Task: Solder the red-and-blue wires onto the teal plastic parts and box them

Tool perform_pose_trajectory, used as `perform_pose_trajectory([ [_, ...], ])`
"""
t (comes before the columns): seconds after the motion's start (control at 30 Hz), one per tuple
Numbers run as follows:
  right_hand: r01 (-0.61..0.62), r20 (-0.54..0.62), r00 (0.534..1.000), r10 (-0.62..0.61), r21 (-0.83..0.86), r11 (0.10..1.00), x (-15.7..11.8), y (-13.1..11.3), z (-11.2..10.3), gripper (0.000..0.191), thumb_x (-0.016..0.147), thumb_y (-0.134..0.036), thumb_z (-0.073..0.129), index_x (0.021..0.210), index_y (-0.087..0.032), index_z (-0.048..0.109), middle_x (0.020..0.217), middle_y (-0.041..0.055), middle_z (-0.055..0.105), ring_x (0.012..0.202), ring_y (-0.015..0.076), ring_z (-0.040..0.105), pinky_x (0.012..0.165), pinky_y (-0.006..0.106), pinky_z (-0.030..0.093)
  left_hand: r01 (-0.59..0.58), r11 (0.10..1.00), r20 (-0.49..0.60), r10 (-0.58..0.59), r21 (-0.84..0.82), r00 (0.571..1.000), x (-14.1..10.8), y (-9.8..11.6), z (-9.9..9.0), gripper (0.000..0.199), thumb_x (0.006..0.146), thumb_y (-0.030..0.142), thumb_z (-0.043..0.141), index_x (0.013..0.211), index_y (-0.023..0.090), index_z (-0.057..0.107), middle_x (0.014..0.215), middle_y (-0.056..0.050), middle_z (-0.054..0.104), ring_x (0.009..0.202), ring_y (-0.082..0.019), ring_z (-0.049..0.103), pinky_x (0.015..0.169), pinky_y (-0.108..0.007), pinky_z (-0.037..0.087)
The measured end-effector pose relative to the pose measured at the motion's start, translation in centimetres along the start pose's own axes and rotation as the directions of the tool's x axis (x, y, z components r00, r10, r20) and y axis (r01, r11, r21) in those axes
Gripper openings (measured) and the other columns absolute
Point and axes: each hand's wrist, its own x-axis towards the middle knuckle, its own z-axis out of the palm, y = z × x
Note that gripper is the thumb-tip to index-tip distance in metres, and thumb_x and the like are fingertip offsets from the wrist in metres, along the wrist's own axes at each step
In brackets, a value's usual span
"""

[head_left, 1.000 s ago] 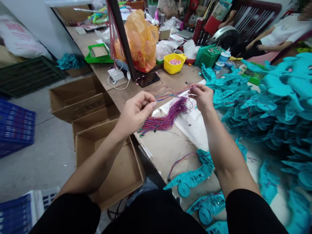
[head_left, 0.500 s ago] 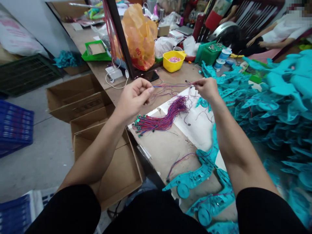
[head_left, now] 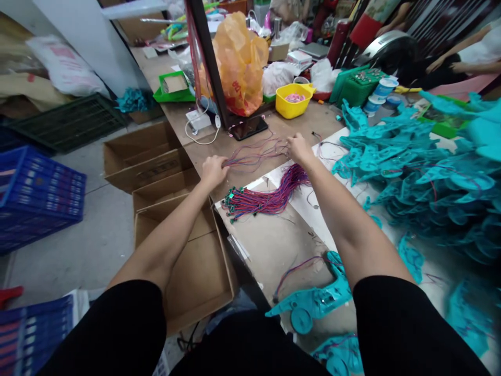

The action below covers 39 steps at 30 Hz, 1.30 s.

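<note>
your left hand (head_left: 214, 169) was narrowed at the left end of the loose wires (head_left: 254, 156), with the thin red and blue strands gathered at its fingertips. your right hand (head_left: 299, 148) was at their right end, its fingers bent downward; whether they were closed on a strand could not be told. between the two hands the loose wires spread in slack curves over the brown tabletop (head_left: 213, 140).

nearer to you lay the wire bundle (head_left: 270, 201), a thick red, blue and purple bunch, its green-tipped ends pointing left and its other end on the white sheet (head_left: 321, 222). closer still, near the table edge, rested a teal part (head_left: 319, 302) with a round disc, a short wire curving beside it; a second teal part (head_left: 340, 355) was partly cut off below. to the right rose a heap of teal parts (head_left: 442, 183).

beyond the loose wires, the black phone (head_left: 250, 128) lay flat beside the dark post (head_left: 211, 68), with the yellow container (head_left: 291, 107) to its right and the orange bag (head_left: 238, 62) behind. open cardboard boxes (head_left: 195, 266) stood left of the table, and a seated person (head_left: 464, 60) was partly visible at upper right.
</note>
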Motion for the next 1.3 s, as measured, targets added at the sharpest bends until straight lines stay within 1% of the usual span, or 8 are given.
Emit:
perform_pose_trajectory([
  [0.13,-0.066,-0.068,0.996,0.065,-0.012,0.998,-3.8,-1.1,0.1,0.038,0.093,-0.021,0.044,0.124,-0.019,0.066,0.118,0.017,0.062,0.11,0.0325,0.054,0.093,0.046,0.046,-0.179,0.983,0.083,0.177,0.026,0.981,-5.4,2.3,-0.2,0.018,0.088,0.033,0.065,0.095,0.016,0.066,0.102,-0.009,0.061,0.104,-0.024,0.054,0.094,-0.037,0.041],
  [0.23,-0.006,-0.134,0.991,0.011,0.04,0.999,-7.5,-1.5,-1.0,0.033,0.094,-0.024,0.044,0.11,-0.019,0.072,0.11,0.0153,0.065,0.105,0.0307,0.054,0.092,0.044,0.045,-0.388,0.922,0.345,0.36,0.011,0.867,-11.0,3.8,-0.9,0.032,0.085,0.049,0.07,0.093,0.018,0.066,0.097,-0.009,0.063,0.097,-0.025,0.055,0.088,-0.039,0.044],
  [0.37,0.133,-0.165,0.979,-0.116,0.097,0.986,-12.0,-2.8,-1.8,0.027,0.094,-0.026,0.049,0.1,-0.018,0.074,0.098,0.0126,0.066,0.094,0.0268,0.053,0.085,0.041,0.044,-0.377,0.921,0.421,0.304,0.099,0.855,-15.0,4.1,-0.8,0.021,0.089,0.035,0.066,0.097,0.016,0.068,0.101,-0.011,0.066,0.099,-0.027,0.058,0.086,-0.038,0.044],
  [0.53,0.386,0.013,0.919,-0.394,0.175,0.906,-15.4,-6.8,0.3,0.024,0.093,-0.019,0.052,0.103,-0.019,0.074,0.102,0.0123,0.065,0.09,0.0226,0.05,0.079,0.036,0.039,-0.141,0.99,0.337,0.126,0.022,0.933,-13.5,3.3,0.1,0.016,0.093,0.027,0.058,0.088,0.018,0.069,0.089,-0.006,0.072,0.086,-0.022,0.063,0.079,-0.032,0.044],
  [0.73,0.352,-0.043,0.934,-0.356,0.301,0.886,-16.2,-8.2,2.1,0.025,0.097,-0.026,0.052,0.089,-0.019,0.075,0.094,0.0123,0.068,0.087,0.0215,0.052,0.077,0.036,0.041,0.08,0.997,0.346,-0.074,-0.004,0.935,-12.1,3.5,0.5,0.02,0.094,0.032,0.056,0.089,0.019,0.07,0.074,-0.003,0.07,0.068,-0.019,0.062,0.063,-0.027,0.04],
  [0.97,0.196,-0.201,0.975,-0.096,0.566,0.801,-15.7,-5.3,-0.7,0.028,0.093,-0.042,0.059,0.093,-0.02,0.075,0.094,0.0081,0.073,0.086,0.0195,0.064,0.075,0.034,0.051,-0.161,0.969,0.439,0.064,0.187,0.896,-12.5,4.3,-0.2,0.016,0.09,0.025,0.06,0.098,0.02,0.073,0.093,-0.009,0.073,0.092,-0.026,0.067,0.082,-0.033,0.047],
  [1.13,0.118,-0.225,0.973,0.049,0.67,0.733,-13.7,-5.2,-2.2,0.034,0.088,-0.048,0.063,0.095,-0.017,0.076,0.084,0.006,0.073,0.073,0.0169,0.064,0.067,0.03,0.05,-0.255,0.961,0.217,0.273,-0.108,0.937,-10.4,8.1,-1.7,0.08,0.076,0.048,0.08,0.144,0.018,0.05,0.117,-0.012,0.067,0.107,-0.028,0.061,0.093,-0.038,0.047],
  [1.3,0.108,-0.121,0.992,-0.034,0.672,0.733,-11.8,-7.3,-2.8,0.029,0.086,-0.043,0.065,0.096,-0.019,0.076,0.084,0.004,0.073,0.076,0.0166,0.065,0.07,0.028,0.05,-0.243,0.871,0.078,0.303,-0.428,0.95,-5.5,13.6,-1.1,0.019,0.087,0.03,0.065,0.096,0.014,0.072,0.076,-0.002,0.066,0.07,-0.015,0.057,0.067,-0.025,0.042],
])
